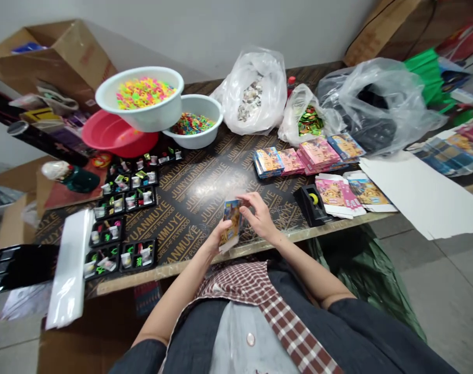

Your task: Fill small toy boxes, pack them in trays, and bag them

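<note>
My left hand (218,238) grips a small printed cardboard box (231,224), blue and yellow, upright near the table's front edge, with the thumb on its printed face. At the upper right edge of this box, the bent fingers and thumb of my right hand (259,214) close on it. A white flap shows at the box's lower end. Beyond my hands lie stacks of printed boxes (318,153), pink and blue. Flat printed boxes (333,193) rest to the right, beside a black tape dispenser (312,205).
Black trays (106,232) of small toys and packets fill the left side, beside white plastic sheets (68,270). Behind them stand a pale basin (143,117) of colourful pieces, a second basin (195,137) and a red basin (115,140). Clear bags (255,67) line the back.
</note>
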### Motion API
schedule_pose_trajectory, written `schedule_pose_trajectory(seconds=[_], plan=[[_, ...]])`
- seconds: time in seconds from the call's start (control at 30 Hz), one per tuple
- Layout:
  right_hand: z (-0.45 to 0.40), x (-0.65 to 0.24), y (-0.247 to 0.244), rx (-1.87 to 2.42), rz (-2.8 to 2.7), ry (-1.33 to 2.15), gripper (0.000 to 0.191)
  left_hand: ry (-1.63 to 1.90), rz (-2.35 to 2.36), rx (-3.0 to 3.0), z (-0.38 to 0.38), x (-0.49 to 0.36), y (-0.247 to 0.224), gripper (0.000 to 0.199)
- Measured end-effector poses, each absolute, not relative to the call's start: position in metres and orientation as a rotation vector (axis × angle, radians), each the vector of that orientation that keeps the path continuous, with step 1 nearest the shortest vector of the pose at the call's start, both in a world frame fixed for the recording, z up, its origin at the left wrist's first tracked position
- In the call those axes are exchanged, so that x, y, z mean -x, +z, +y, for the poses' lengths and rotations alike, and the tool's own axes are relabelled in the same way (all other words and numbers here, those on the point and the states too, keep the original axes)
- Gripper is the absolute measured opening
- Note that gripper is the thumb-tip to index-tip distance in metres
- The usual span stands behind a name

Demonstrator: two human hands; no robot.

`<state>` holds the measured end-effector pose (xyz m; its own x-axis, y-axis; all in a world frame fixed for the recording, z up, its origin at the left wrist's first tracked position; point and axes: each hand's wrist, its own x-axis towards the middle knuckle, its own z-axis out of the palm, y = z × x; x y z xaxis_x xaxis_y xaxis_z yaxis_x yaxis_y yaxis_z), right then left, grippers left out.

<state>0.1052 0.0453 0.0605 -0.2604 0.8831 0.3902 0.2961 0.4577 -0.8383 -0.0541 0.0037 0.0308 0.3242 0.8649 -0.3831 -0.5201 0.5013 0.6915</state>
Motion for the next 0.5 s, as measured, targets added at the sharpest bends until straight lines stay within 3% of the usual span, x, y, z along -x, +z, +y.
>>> schedule_pose_trajectory(seconds=[0.2, 0.33, 0.43, 0.5], plan=[[0.064, -0.11, 0.052, 1.019, -1.899, 0.86, 0.073, 1.011, 0.742, -0.684, -0.001, 0.049, 0.034, 0.074], [0.063, -0.119, 0.049, 1.047, -1.663, 0.947, 0.065, 1.002, 0.814, -0.69, 0.003, 0.059, 0.034, 0.07], [0.063, -0.124, 0.045, 1.019, -1.579, 1.367, 0.073, 0.985, 0.894, -0.647, 0.007, 0.068, 0.034, 0.06], [0.062, -0.125, 0.039, 0.956, -1.554, 1.663, 0.064, 0.961, 0.962, -0.703, 0.012, 0.071, 0.035, 0.052]])
